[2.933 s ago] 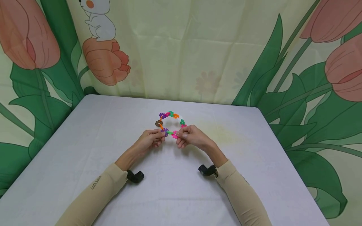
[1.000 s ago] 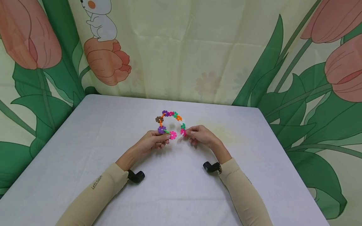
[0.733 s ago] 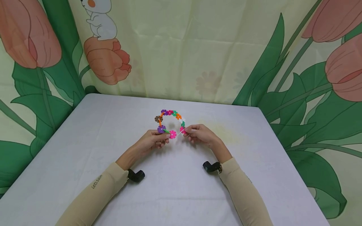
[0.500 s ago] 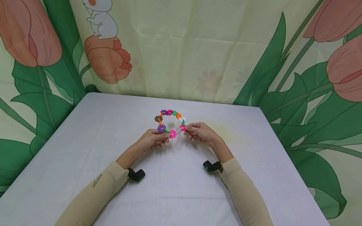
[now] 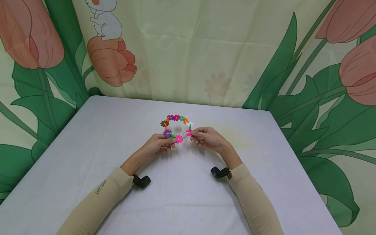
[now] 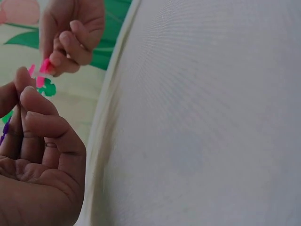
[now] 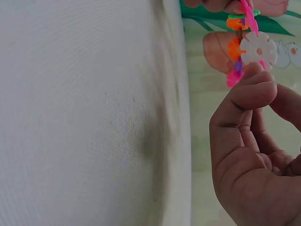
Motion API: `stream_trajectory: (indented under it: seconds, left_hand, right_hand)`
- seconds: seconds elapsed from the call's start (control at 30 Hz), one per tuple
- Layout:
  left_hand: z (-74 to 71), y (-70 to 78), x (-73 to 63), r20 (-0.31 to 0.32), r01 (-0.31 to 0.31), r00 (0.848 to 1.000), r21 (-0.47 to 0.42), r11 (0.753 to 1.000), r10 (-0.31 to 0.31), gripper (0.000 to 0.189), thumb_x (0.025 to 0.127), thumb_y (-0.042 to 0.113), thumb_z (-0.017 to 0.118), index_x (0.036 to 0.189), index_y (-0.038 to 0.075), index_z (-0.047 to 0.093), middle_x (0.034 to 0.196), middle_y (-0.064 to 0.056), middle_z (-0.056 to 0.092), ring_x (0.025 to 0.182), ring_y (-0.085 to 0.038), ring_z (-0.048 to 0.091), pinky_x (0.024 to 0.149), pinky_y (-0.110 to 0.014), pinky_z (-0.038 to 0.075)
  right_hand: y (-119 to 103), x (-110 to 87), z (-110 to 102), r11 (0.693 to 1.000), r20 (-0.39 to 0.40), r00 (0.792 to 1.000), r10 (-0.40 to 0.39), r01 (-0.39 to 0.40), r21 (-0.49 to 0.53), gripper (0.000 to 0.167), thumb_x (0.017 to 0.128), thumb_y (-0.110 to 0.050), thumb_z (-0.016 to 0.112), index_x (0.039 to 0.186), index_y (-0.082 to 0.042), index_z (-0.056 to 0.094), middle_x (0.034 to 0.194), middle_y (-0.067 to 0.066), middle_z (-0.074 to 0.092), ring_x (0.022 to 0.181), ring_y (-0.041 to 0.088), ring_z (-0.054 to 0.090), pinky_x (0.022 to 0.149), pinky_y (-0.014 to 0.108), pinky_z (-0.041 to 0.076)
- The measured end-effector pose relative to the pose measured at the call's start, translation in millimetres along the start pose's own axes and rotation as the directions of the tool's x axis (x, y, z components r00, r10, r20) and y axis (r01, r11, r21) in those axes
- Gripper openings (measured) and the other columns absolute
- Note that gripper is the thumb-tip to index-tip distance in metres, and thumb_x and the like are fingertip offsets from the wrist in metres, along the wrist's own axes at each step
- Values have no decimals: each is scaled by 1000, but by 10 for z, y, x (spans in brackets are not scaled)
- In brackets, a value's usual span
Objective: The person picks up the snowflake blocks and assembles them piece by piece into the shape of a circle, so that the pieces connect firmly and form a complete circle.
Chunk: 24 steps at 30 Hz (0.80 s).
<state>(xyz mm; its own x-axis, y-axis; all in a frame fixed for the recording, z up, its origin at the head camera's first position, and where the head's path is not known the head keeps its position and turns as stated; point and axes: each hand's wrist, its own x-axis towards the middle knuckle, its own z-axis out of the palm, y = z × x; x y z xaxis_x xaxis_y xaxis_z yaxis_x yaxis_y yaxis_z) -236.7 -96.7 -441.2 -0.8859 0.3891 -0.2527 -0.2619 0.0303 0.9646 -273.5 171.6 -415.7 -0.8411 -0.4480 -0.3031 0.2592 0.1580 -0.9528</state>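
A ring of colourful interlocking snowflake discs point(image 5: 176, 117) is held up over the table in the head view. My left hand point(image 5: 160, 143) pinches the pink disc point(image 5: 179, 139) at its near side between thumb and fingers. With thumb and fingertip, my right hand point(image 5: 210, 137) pinches another pink disc point(image 5: 189, 133) at the ring's right. Between these two pink discs sits a white disc point(image 7: 258, 51), standing edge-on to the head camera. Purple point(image 5: 167, 133) and brown point(image 5: 164, 123) discs form the left side. Fingers partly hide both pinched discs.
A white cloth-covered table point(image 5: 176, 195) lies under both forearms. Behind it hangs a curtain point(image 5: 188, 58) printed with tulips and a white animal. Black wrist cameras point(image 5: 142, 181) sit at the sleeve cuffs.
My right hand has shifted from the near pink disc to the pink disc farther right, then slightly up. The gap between the two pink discs has narrowed, with the white disc bridging it.
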Motion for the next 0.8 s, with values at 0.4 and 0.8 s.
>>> stream_trajectory:
  seconds: [0.4, 0.8]
  left_hand:
    - [-6, -16, -5, -46, 20, 999, 20, 1000, -19, 28, 101, 30, 72, 113, 4, 77, 85, 8, 78, 70, -9, 60, 66, -21, 44]
    - [12, -39, 2, -89, 29, 996, 13, 999, -28, 27, 100, 31, 74, 113, 8, 79, 91, 8, 81, 75, -8, 68, 65, -19, 49]
  right_hand:
    - [4, 4, 4, 1000, 7, 1000, -6, 6, -10, 20, 108, -16, 61, 116, 1, 67, 90, 0, 75, 70, 10, 60, 65, 20, 52]
    - [23, -11, 2, 999, 37, 998, -41, 41, 21, 11, 108, -11, 60, 104, -8, 69, 91, -1, 76, 73, 9, 61, 66, 20, 52]
